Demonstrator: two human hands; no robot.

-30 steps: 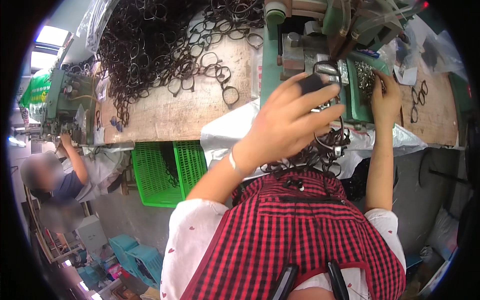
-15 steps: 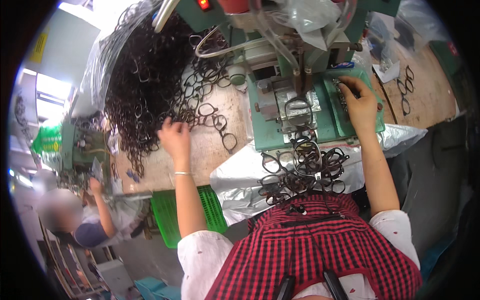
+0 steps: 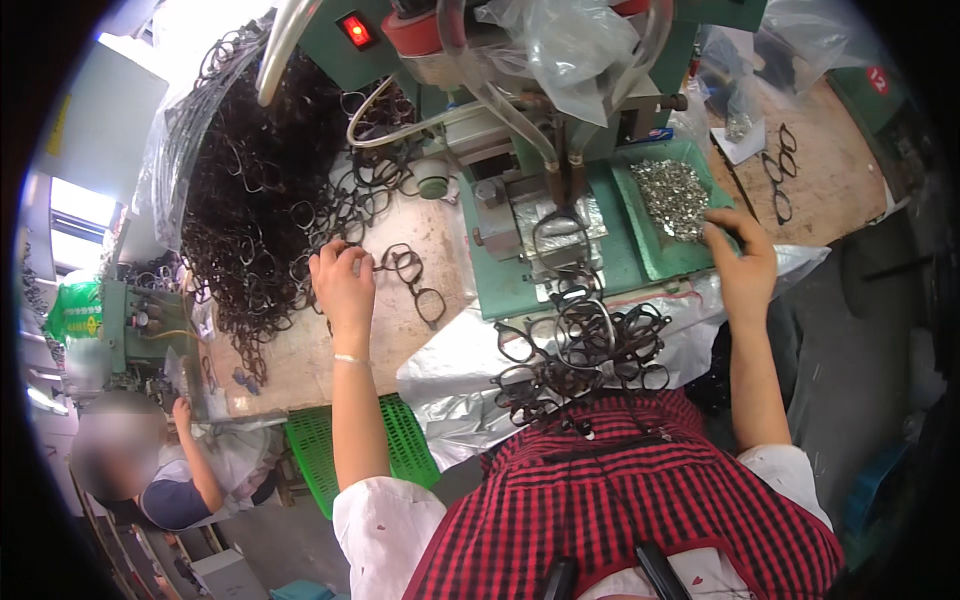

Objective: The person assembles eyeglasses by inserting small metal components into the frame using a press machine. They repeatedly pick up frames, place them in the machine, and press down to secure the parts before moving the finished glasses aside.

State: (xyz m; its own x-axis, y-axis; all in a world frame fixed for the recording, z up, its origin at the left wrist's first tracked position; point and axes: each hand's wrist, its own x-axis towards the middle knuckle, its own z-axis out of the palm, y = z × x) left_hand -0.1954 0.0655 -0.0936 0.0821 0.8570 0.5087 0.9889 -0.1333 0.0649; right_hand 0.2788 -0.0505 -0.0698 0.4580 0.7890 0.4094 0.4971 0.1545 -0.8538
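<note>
At the right edge of a heap of dark eyeglass frames (image 3: 265, 190), my left hand (image 3: 343, 290) has its fingers curled down around an eyeglass frame, mostly hidden under them. Just right of those fingers lies another eyeglass frame (image 3: 430, 308). My right hand (image 3: 748, 268) is over the near right corner of a green tray (image 3: 642, 255) of small shiny metal pieces (image 3: 670, 198). Its thumb and forefinger meet in a pinch; whatever is between them is too small to make out. A dark frame (image 3: 560, 240) rests on the machine's fixture between my hands.
The green bench machine (image 3: 490, 285) with clear hoses stands ahead. More eyeglass frames (image 3: 590, 350) are heaped before my chest on silvery sheeting (image 3: 440, 375). A green basket (image 3: 405, 435) is below the table edge. A co-worker (image 3: 180, 490) sits at far left.
My right hand has drawn back toward me from inside the tray, uncovering the metal pieces. My left hand has shifted slightly right along the heap's edge. The whole view has shifted.
</note>
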